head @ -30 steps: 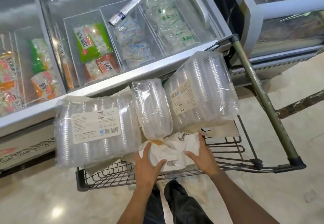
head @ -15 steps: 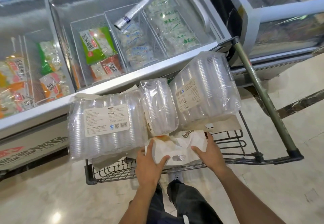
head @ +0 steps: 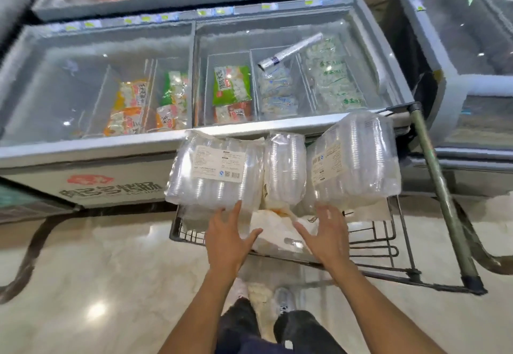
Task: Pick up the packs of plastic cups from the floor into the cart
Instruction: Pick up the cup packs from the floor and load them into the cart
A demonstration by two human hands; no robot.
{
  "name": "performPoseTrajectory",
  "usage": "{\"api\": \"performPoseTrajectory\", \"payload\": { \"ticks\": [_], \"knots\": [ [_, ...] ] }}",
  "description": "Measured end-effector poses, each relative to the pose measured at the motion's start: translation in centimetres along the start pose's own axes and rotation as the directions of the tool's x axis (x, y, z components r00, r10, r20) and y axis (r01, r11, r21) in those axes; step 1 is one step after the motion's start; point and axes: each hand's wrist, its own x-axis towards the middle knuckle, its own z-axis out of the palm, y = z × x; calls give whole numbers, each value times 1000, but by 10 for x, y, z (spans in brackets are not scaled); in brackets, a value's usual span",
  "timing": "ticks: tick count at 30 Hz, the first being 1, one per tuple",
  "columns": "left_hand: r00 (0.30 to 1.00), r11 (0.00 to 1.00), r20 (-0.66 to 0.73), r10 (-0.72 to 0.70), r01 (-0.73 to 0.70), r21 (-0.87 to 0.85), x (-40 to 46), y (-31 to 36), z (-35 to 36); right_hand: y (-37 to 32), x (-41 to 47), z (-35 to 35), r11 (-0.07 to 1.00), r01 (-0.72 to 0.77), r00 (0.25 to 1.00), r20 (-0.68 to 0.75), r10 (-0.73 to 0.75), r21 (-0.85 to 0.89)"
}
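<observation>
Three clear packs of plastic cups lie in the black wire cart [head: 388, 238]: a wide labelled pack [head: 216, 173] on the left, a narrow pack [head: 286, 167] in the middle, and a large labelled pack [head: 355, 159] on the right. A white plastic bag [head: 277, 229] lies in front of them in the cart. My left hand [head: 230, 238] hovers with fingers spread, fingertips near the left pack's lower edge. Also spread, my right hand [head: 326, 231] is over the bag's right side. Neither hand holds anything.
A chest freezer [head: 138, 156] with glass lids and frozen food packs stands right behind the cart. Another freezer [head: 458, 90] is at the right. The cart's green handle bar [head: 441, 192] runs down the right side. Pale marble floor [head: 97, 284] surrounds my feet.
Both hands have lifted off the white bag and spread open. The view has risen and pulled back, so the cart sits lower and more to the right in frame.
</observation>
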Motion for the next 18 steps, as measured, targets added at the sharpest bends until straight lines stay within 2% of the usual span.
{"api": "performPoseTrajectory", "payload": {
  "ticks": [4,7,10,15,18],
  "knots": [
    [984,999,-176,-40,41,2,-15,-32,-36,-46,1,-2,981,182,983,-8,-183,-61],
    [959,987,-249,-133,152,58,-31,-66,-72,-100,-13,1,949,302,953,0,-303,-91],
    [927,963,-297,-229,260,69,-59,-109,-108,-163,-36,13,902,417,909,70,-411,-116],
    [833,904,-388,-395,428,-3,-137,-186,-156,-267,-105,57,772,627,774,196,-602,-105],
    [773,861,-418,-476,507,-42,-195,-238,-177,-323,-163,82,675,728,683,214,-699,-117]
  ]
}}
